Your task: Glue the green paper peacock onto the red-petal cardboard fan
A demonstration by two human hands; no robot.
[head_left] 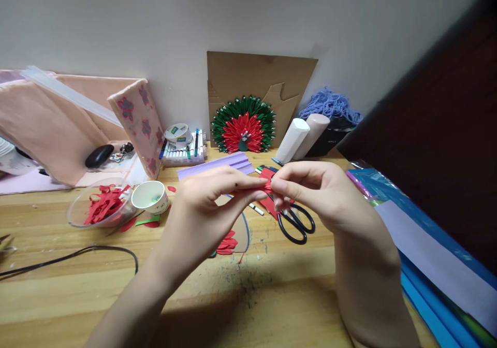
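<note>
Both my hands are raised over the wooden table (77, 296). My left hand (212, 195) and my right hand (310, 190) meet fingertip to fingertip, each pinching the same small red paper piece (267, 186). Only a sliver of that paper shows between the fingers. Below my right hand lie black scissors (297, 223) on a red paper sheet (267, 174). Under my left hand, red paper petals (226, 244) rest on the table.
A clear bowl of red paper scraps (101, 205) and a white paper cup (150, 197) stand at the left. Behind are a marker set (182, 154), purple folded paper (217, 165), a red-and-green paper peacock (244, 125) on cardboard, white rolls (293, 140). Blue sheets (427, 265) lie right; a black cable (70, 257) lies left.
</note>
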